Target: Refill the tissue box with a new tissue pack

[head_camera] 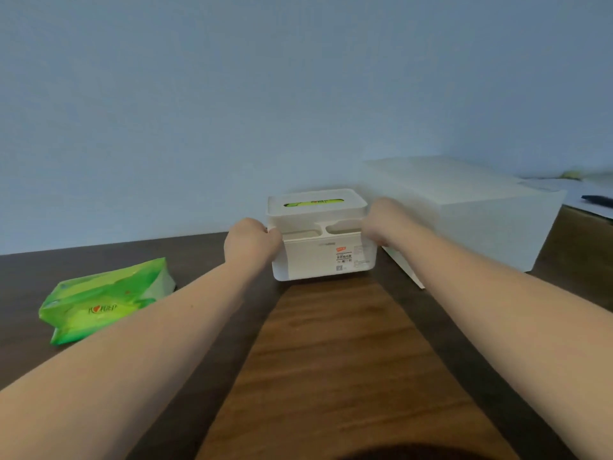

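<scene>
Left hand and right hand clasp opposite ends of the box, lid behind the grip, pack well left; best steady it level before lifting the lid.

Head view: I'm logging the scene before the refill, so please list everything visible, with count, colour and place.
tissue box: one, white, lid on, green showing through the top slot; far centre of the table, near the wall
tissue pack: one, bright green, lying on the table to the left
large box: one, white, right of the tissue box
table: one, brown wood, across the foreground
wall: pale blue-grey, behind everything
dark object: one, far right edge, too blurred to identify
left hand: one, gripping the tissue box's left side
right hand: one, on the tissue box's right side
</scene>
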{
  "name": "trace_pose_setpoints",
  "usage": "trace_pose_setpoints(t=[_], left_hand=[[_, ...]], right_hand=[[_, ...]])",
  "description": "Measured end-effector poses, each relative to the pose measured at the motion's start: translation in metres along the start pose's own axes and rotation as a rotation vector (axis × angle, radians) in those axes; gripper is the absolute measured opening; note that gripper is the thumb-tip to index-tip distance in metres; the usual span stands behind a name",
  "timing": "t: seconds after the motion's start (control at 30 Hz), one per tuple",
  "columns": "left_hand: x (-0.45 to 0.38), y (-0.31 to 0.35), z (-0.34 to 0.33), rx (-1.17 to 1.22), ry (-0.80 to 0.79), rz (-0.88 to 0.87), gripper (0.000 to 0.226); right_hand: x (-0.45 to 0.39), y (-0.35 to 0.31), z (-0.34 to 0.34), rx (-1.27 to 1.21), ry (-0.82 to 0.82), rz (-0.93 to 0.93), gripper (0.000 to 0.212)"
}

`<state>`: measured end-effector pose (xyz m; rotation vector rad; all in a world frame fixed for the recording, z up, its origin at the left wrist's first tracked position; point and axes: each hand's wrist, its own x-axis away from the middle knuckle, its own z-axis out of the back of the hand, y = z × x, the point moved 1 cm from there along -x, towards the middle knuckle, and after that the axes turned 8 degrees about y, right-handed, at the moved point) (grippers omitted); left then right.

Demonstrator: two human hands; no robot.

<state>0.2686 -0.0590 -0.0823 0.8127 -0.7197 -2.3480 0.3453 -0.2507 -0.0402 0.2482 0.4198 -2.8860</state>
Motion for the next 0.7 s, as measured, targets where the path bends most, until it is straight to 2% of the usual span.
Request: trace_pose_setpoints(t=[0.07, 0.17, 0.33, 0.4, 0.43, 0.53, 0.7], left_hand=[[-0.008, 0.004, -0.013, -0.002, -0.012, 0.003, 0.021], [-0.017, 0.01, -0.027, 0.005, -0.027, 0.019, 0.027], [-0.026, 0.02, -0.043, 0.021, -0.03, 0.066, 0.036], [-0.028, 0.022, -0.045, 0.04, -0.024, 0.077, 0.037], [-0.027, 0.022, -0.045, 0.048, -0.02, 0.083, 0.038], [-0.026, 0.019, -0.048, 0.095, -0.004, 0.071, 0.038], [-0.011, -0.002, -0.045, 0.185, 0.005, 0.088, 0.052]], right_hand=[[-0.012, -0.001, 0.003, 0.091, 0.0, -0.013, 0.008], [-0.026, -0.001, -0.001, 0.143, -0.002, -0.062, 0.026], [-0.044, 0.0, -0.01, 0.177, -0.03, -0.087, 0.027], [-0.046, -0.002, -0.011, 0.136, -0.012, -0.091, 0.019], [-0.042, -0.003, -0.008, 0.12, 0.01, -0.093, 0.006], [-0.047, 0.001, -0.014, 0.101, 0.101, -0.095, 0.032], [-0.022, 0.001, -0.003, 0.09, 0.185, -0.045, 0.029]])
